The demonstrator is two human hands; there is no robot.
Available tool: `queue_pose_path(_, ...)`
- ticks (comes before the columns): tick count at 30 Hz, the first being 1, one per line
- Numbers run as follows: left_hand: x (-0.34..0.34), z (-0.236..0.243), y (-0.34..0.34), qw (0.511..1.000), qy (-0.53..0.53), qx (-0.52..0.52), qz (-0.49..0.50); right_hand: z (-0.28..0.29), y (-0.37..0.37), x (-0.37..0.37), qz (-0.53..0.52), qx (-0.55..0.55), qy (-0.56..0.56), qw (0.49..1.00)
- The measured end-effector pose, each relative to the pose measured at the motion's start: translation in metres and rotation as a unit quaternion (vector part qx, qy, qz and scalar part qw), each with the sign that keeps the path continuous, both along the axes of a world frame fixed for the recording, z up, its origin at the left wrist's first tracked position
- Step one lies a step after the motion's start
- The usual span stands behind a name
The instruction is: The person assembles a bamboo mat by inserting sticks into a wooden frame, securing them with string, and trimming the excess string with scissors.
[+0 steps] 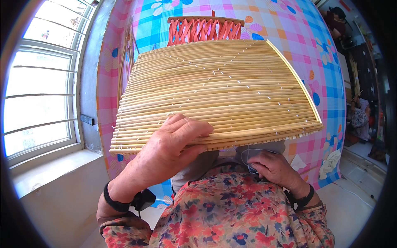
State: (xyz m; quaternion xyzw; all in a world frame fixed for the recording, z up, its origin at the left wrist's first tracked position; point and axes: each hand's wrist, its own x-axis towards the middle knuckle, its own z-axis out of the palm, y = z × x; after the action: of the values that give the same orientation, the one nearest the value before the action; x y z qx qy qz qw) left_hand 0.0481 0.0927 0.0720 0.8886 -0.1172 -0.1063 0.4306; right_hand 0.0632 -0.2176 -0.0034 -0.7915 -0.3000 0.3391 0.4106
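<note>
A mat of pale straw-coloured reeds, stitched with short white threads, lies raised across my lap. My left hand grips its near edge left of centre, fingers over the top and thumb at the edge. My right hand is closed below the mat's right half, with a thin pale thread looping from its fingers; whether a needle is there too, I cannot tell.
A wooden piece with red woven strips and loose straw stalks lie beyond the mat on a checked, patterned sheet. A barred window stands at the left. Other people are at the far right, amid household items.
</note>
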Motion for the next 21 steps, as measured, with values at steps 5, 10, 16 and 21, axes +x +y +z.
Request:
queue_pose_path(5,-0.001,0.002,0.009,1.000,0.005,0.000,0.013,0.001,0.000,-0.001,-0.006,-0.002,0.017,1.000)
queue_pose_path(10,0.004,0.008,0.020,0.999,0.028,0.035,-0.009,-0.003,0.000,-0.001,-0.002,0.027,0.009,1.000)
queue_pose_path(16,0.006,0.008,0.026,0.998,0.052,0.015,-0.023,-0.005,-0.001,-0.002,-0.004,-0.004,-0.013,1.000)
queue_pose_path(21,0.006,0.007,0.020,0.998,0.040,0.023,-0.040,0.000,0.000,-0.001,-0.013,-0.022,0.024,0.999)
